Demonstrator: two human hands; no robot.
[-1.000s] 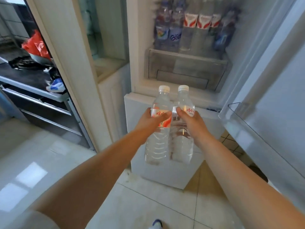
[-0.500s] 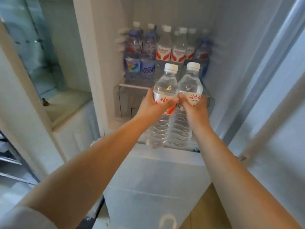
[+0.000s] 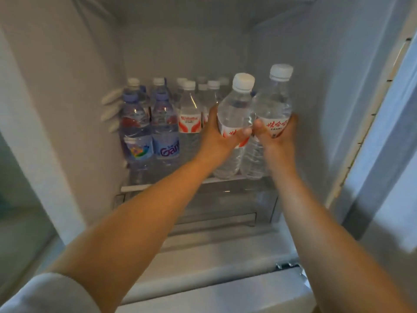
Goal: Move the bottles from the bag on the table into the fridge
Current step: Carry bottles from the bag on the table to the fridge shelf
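Observation:
My left hand [image 3: 222,137] grips a clear water bottle [image 3: 235,105] with a white cap and a red-and-white label. My right hand [image 3: 278,137] grips a second bottle [image 3: 274,107] of the same kind. Both bottles are upright, side by side and touching, inside the open fridge at the right end of the glass shelf [image 3: 137,188]. Their bases are just above or at the shelf's front edge; contact cannot be told. The bag and the table are out of view.
Several bottles stand on the shelf's left and back: two with purple caps and blue labels [image 3: 165,136], others with white caps and red labels [image 3: 189,118]. A clear drawer [image 3: 214,213] sits below the shelf. The fridge wall [image 3: 316,109] is close on the right, the door [image 3: 388,154] open further right.
Both hands have carried the two bottles up and forward, from in front of the lower fridge body into the compartment, to the right end of the shelf. My view has moved closer.

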